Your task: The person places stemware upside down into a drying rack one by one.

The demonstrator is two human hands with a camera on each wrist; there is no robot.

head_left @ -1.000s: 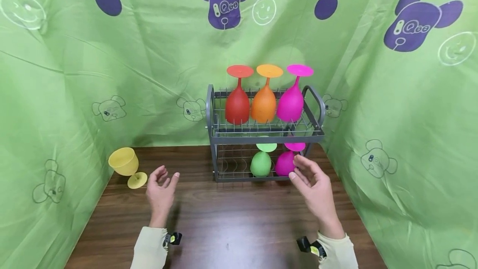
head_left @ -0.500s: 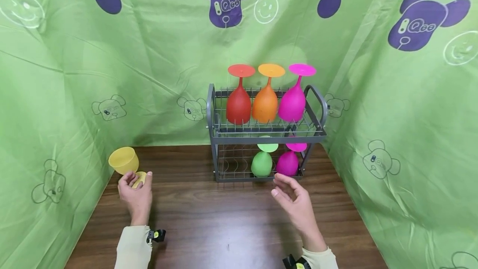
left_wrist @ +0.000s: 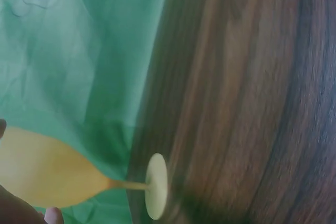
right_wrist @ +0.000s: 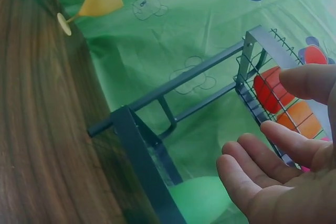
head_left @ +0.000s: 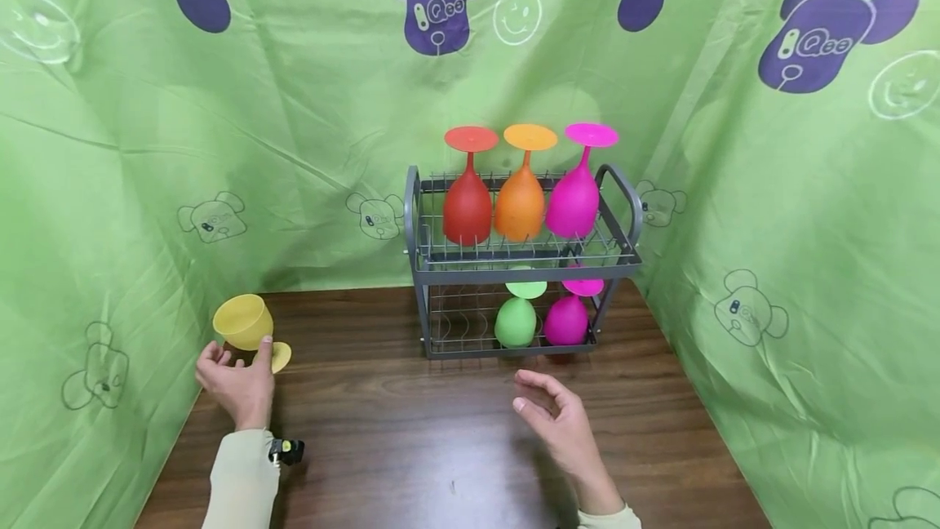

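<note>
A yellow goblet (head_left: 244,322) stands upright on its foot at the table's left side. My left hand (head_left: 240,388) is right at its bowl, thumb by the right side and fingers spread toward the left; the bowl covers part of the contact, so a grip is not visible. In the left wrist view, fingertips show beside the goblet (left_wrist: 50,171) at the left edge. My right hand (head_left: 564,429) hovers in front of the dish rack (head_left: 525,274), fingers relaxed and apart from the thumb, holding nothing.
Upside down on the rack's upper tier are a red goblet (head_left: 467,206), an orange goblet (head_left: 520,206) and a magenta goblet (head_left: 574,202). Below sit a green goblet (head_left: 516,322) and another magenta goblet (head_left: 566,321). Green printed cloth (head_left: 316,104) encloses the wooden table (head_left: 389,431).
My left hand has moved left to the yellow goblet's bowl, passing in front of its foot. My right hand has drawn left and back from the rack's lower tier. The goblets have stayed put.
</note>
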